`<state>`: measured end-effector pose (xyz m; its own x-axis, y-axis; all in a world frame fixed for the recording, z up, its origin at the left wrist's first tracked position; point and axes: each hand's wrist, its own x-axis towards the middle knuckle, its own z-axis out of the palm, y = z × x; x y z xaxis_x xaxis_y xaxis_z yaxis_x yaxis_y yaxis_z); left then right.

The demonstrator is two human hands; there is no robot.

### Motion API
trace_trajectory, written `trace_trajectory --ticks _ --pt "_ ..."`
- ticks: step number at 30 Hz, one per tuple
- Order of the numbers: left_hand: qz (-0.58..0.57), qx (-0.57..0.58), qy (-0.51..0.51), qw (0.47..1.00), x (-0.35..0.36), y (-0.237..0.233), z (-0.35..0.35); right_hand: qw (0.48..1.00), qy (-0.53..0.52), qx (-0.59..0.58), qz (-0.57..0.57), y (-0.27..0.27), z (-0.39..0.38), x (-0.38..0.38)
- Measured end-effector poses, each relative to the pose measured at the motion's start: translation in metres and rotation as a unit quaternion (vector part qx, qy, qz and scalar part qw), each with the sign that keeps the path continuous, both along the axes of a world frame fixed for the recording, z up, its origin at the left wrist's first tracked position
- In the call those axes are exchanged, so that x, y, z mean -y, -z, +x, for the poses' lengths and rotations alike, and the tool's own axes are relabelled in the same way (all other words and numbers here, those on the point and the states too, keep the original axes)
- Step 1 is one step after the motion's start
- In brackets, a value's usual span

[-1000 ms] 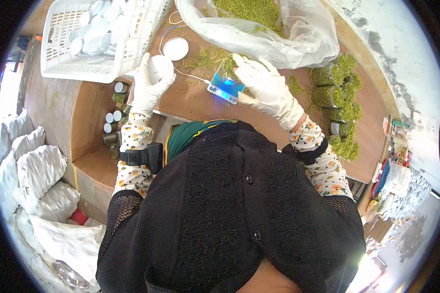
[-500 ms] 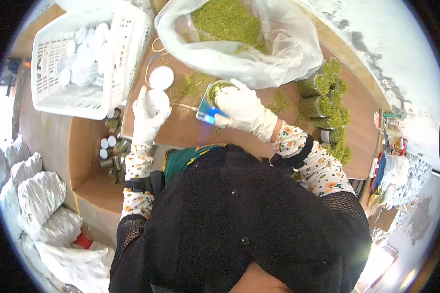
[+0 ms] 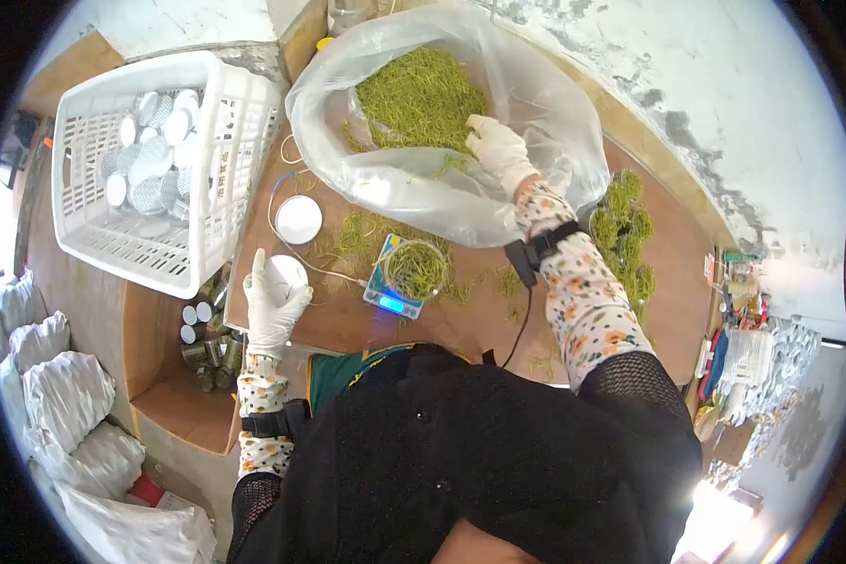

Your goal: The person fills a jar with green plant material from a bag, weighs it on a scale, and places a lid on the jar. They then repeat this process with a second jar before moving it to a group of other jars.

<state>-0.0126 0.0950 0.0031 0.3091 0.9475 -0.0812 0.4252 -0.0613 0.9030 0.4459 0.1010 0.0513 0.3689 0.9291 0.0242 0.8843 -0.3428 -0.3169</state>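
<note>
My left hand (image 3: 273, 321), in a white glove, has its thumb and fingers around the edge of a round white lid (image 3: 286, 274) at the table's left side. My right hand (image 3: 498, 152), gloved too, reaches into a large clear plastic bag (image 3: 399, 188). Its fingers are curled against the right edge of a heap of dried green stalks (image 3: 418, 94); what lies inside them is hidden. Between my hands, a clear jar (image 3: 415, 270) filled with stalks stands on a small blue scale (image 3: 390, 299) with a lit display. Another white lid (image 3: 299, 219) lies beyond my left hand.
A white plastic basket (image 3: 202, 188) of lids stands at the left. Below it, a cardboard box (image 3: 174, 395) holds several filled jars. More stalk-filled jars (image 3: 622, 230) stand on the right behind my forearm. Loose stalks and a cable lie on the brown table (image 3: 479, 329).
My right hand has left the jar on the scale and moved forward into the bag, to the stalks. My left hand stays by the same lid. The view has shifted.
</note>
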Motion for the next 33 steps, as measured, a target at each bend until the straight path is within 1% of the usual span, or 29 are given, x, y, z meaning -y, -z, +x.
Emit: trace_trajectory --ticks 1,3,4,7,8,11,12,13,14,15,16,18,19,21,22,25,26,28,29,30,31,33 --pt "0.014 -0.029 0.002 0.999 0.000 -0.002 -0.001 0.999 0.001 0.011 -0.036 0.011 0.003 -0.008" --pt "-0.004 -0.014 -0.012 1.000 0.003 -0.002 -0.001 0.993 0.003 0.033 -0.110 0.033 0.006 -0.021" --pt "-0.005 -0.015 -0.016 1.000 0.004 0.001 -0.003 0.993 -0.011 0.050 -0.106 0.043 0.007 -0.025" --pt "0.002 -0.032 -0.020 0.999 0.006 0.008 -0.006 0.996 0.037 -0.029 -0.070 0.066 0.014 -0.029" --pt "0.006 -0.041 -0.017 0.999 0.007 0.010 -0.008 0.996 -0.021 0.070 -0.048 0.071 0.020 -0.028" --pt "0.015 -0.049 -0.014 0.999 0.006 0.005 -0.005 1.000 -0.005 -0.014 -0.024 0.061 0.031 -0.026" --pt "0.015 -0.046 -0.011 0.999 0.005 0.005 -0.004 0.999 0.027 -0.044 0.012 0.046 0.028 -0.022" --pt "0.016 -0.043 -0.008 0.999 0.005 0.004 -0.003 0.987 0.067 -0.143 0.043 0.039 0.032 -0.019" --pt "0.017 -0.040 -0.003 0.999 0.004 0.002 -0.001 0.962 0.106 -0.240 0.074 0.033 0.036 -0.018" --pt "0.020 -0.036 0.001 0.999 0.004 0.000 0.001 0.926 0.144 -0.334 0.105 0.022 0.034 -0.013" --pt "0.022 -0.032 0.005 0.999 0.004 -0.003 0.003 0.875 0.171 -0.427 0.148 0.013 0.032 -0.006" --pt "0.022 -0.027 0.013 0.999 0.002 -0.007 0.006 0.829 0.147 -0.504 0.193 -0.005 0.027 0.012" --pt "0.045 -0.032 0.020 0.998 0.001 -0.006 0.006 0.803 0.133 -0.541 0.213 -0.015 0.021 0.021" --pt "0.086 -0.046 0.032 0.995 -0.002 -0.001 0.004 0.787 0.131 -0.561 0.223 -0.035 0.002 0.039" --pt "0.088 -0.063 0.039 0.993 -0.002 -0.007 0.005 0.777 0.132 -0.573 0.225 -0.042 -0.012 0.050" --pt "0.090 -0.047 0.050 0.994 -0.001 -0.019 0.006 0.782 0.096 -0.581 0.206 -0.056 -0.066 0.082" --pt "0.078 -0.032 0.049 0.995 -0.002 -0.014 0.004 0.806 0.071 -0.562 0.173 -0.063 -0.086 0.091" --pt "0.060 0.002 0.051 0.997 -0.001 -0.006 0.001 0.828 0.001 -0.545 0.131 -0.070 -0.124 0.109" --pt "0.066 -0.001 0.052 0.996 0.001 -0.007 -0.001 0.838 -0.034 -0.533 0.111 -0.072 -0.136 0.113" --pt "0.072 -0.003 0.054 0.996 0.003 -0.013 -0.001 0.877 -0.052 -0.467 0.098 -0.043 -0.138 0.115" --pt "0.078 -0.005 0.056 0.995 0.005 -0.016 -0.001 0.959 -0.133 -0.220 0.116 -0.046 -0.145 0.119" --pt "0.078 0.012 0.055 0.995 0.008 -0.015 -0.003 0.938 -0.236 -0.092 0.237 -0.032 -0.150 0.116"
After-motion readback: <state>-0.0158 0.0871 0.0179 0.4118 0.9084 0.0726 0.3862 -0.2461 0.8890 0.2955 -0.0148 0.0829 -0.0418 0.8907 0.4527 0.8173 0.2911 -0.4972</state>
